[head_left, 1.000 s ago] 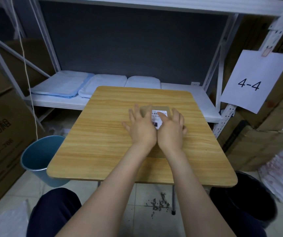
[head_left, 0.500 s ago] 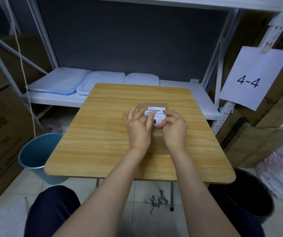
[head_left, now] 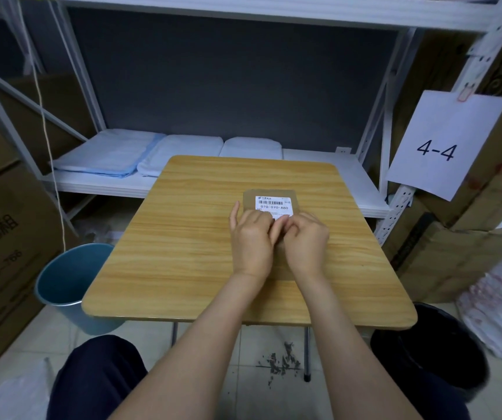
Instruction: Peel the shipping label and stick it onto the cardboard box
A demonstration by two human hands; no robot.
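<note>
Head view: your left hand and right hand sit side by side on the near part of the cardboard box, fingers curled inward toward each other at the near edge of the shipping label. Looks like a fingertip press or pinch on that edge, but I can't tell which; the fingertips hide it. Neither hand is spread flat.

Box lies flat on the wooden desk, right of centre, mostly covered by your hands and wrists. Label is on its top face, far half visible, near half hidden.

Risks, my read:
- If the near edge isn't fully down, pulling your fingers away could lift it and leave a curl or crease.
- Pressing from the near edge only could trap a bubble in the middle; can't confirm the hidden half is flat.
- Box is light-looking and unanchored, so a sideways rub could slide it on the desk.

Orientation: box long axis seems to run away from you, near to far. Label sits square to the box edges, barcode and "070-070-A80" line running left-right, text upright from your side, top edge toward the shelf.
</note>
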